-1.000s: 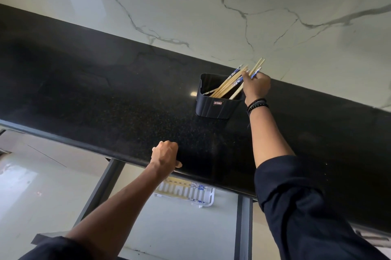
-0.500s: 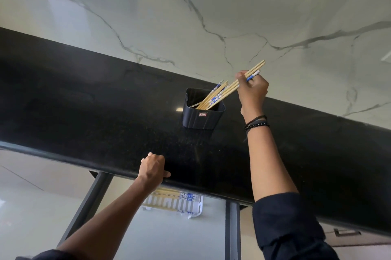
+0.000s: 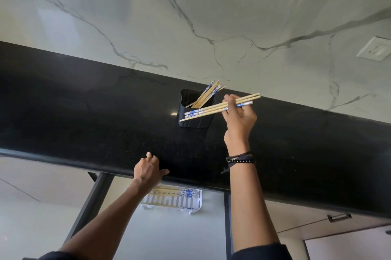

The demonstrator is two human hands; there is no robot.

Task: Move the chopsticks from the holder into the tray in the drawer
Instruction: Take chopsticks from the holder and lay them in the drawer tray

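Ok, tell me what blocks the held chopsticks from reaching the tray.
The right hand holds chopsticks clear of the holder. The tray lies below the counter edge, partly hidden by it and by the left hand.

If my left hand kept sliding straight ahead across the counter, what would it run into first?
Probably the black holder. The left hand points up and slightly right across bare countertop; depth is unclear, so it might pass just left.

Lighting is bright and even. A lit strip glows at the top right of the marble wall point(image 3: 211, 16), which carries soft sheen. The black counter point(image 3: 84, 111) shows one small glare spot beside the holder point(image 3: 194, 121). Straight edges bow toward the frame borders. Detail is slightly soft throughout; the lower corners are softest.
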